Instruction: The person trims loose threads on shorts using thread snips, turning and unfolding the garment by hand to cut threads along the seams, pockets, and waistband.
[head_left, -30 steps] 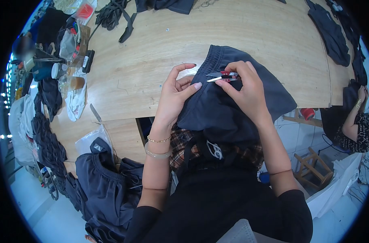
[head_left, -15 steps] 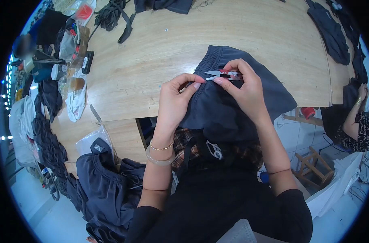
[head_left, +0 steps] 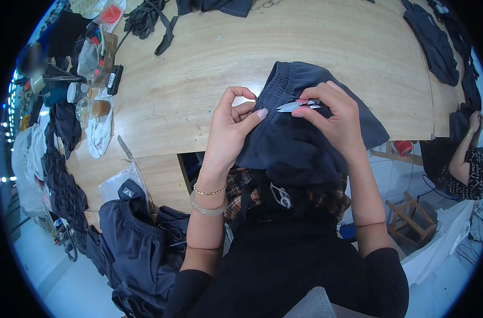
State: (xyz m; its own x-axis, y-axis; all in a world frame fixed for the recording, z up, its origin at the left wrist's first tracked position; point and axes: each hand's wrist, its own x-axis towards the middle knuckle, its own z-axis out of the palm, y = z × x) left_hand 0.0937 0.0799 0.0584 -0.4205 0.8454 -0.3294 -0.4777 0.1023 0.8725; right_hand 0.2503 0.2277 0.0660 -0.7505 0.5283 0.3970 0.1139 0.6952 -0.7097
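Note:
Dark grey shorts with a gathered elastic waistband lie over the table edge in front of me and hang toward my lap. My left hand is at the left side of the waistband, its thumb on the cloth and its fingers curled around the edge. In my right hand is a pair of thread snips with red on the grip, held between thumb and fingers. The blades point left, over the cloth just below the waistband, apart from my left thumb.
The wooden table carries black straps and more dark garments. Bottles and a white cloth line its left side. Dark shorts are piled at lower left. At right are a wooden stool and another person's arm.
My right hand with the snips has drawn away to the right and slightly down from my left fingertips. My left thumb and index finger have moved apart from their pinch.

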